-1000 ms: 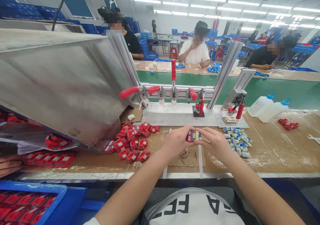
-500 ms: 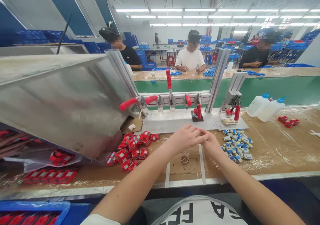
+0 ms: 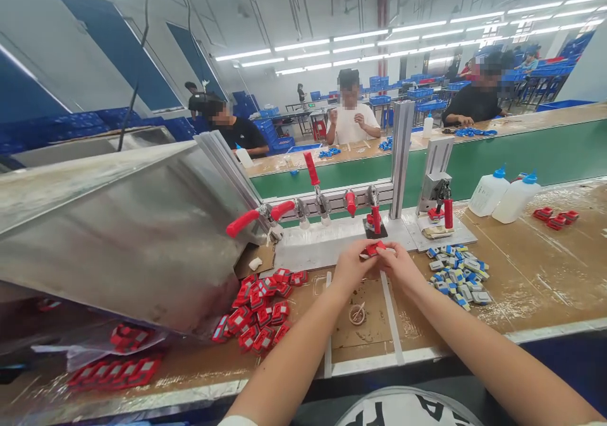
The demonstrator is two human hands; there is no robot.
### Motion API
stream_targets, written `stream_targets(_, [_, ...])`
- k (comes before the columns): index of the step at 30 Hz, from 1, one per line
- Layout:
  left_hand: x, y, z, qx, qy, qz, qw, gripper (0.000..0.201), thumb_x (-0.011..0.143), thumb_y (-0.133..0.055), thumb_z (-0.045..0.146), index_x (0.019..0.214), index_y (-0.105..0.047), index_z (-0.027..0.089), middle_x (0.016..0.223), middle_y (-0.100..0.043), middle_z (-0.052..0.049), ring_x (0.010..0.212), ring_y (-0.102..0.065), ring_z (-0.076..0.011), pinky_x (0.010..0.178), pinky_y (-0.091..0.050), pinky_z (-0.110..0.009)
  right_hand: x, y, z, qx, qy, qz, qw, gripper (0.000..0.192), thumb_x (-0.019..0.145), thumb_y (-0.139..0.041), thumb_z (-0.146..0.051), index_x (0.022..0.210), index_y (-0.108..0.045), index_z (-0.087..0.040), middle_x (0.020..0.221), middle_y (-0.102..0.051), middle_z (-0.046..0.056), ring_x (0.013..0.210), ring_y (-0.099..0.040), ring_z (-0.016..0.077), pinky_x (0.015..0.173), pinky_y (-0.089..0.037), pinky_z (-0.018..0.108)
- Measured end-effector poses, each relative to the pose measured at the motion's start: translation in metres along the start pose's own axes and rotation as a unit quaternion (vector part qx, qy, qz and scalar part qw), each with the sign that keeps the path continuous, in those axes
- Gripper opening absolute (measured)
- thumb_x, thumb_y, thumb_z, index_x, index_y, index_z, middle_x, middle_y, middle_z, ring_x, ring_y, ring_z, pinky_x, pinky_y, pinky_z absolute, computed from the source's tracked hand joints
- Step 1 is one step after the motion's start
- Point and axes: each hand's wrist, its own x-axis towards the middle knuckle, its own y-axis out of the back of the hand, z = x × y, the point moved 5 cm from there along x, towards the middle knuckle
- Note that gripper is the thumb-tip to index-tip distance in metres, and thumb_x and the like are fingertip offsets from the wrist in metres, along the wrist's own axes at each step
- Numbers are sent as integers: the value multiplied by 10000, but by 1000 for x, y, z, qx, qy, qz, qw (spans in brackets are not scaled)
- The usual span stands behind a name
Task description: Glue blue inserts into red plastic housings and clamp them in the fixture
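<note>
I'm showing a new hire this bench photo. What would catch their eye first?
Probably the two hands meeting at bench centre, left hand and right hand, pinching one small red part between them. Next, the heap of red parts to their left below a big slanted metal chute, and the row of red-handled clamps behind.
</note>
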Motion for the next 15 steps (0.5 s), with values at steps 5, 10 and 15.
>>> stream_targets(5, [24, 16, -27, -7, 80, 31, 996, 336, 818, -764, 281, 1147, -725, 226, 1065, -772, -30, 824, -695, -165, 793, -560, -290, 49, 18, -44, -229, 129, 64, 963, 419, 851, -559, -658, 862, -494, -245, 844, -622, 9, 867, -578, 221, 778, -467, 355])
stream_targets(10, [52, 14, -43, 39, 93, 7, 995, 345, 807, -764, 238, 1151, -742, 218, 1032, -784, -34, 757, -690, -164, 751, -546, -285, 62, 6, -71, -237, 144, -5, 961, 377, 860, -553, -611, 803, -495, -243, 723, -562, -33, 747, -531, 186, 738, -429, 334])
stream_targets(15, [78, -13, -45, 56, 88, -6, 995, 396, 767, -822, 225, 1158, -764, 239, 996, -789, -28, 781, -706, -181, 816, -545, -304, 31, -7, -102, -103, 170, -58, 978, 359, 870, -607, -577, 1005, -535, -252, 754, -603, -35, 653, -504, 152, 640, -413, 293])
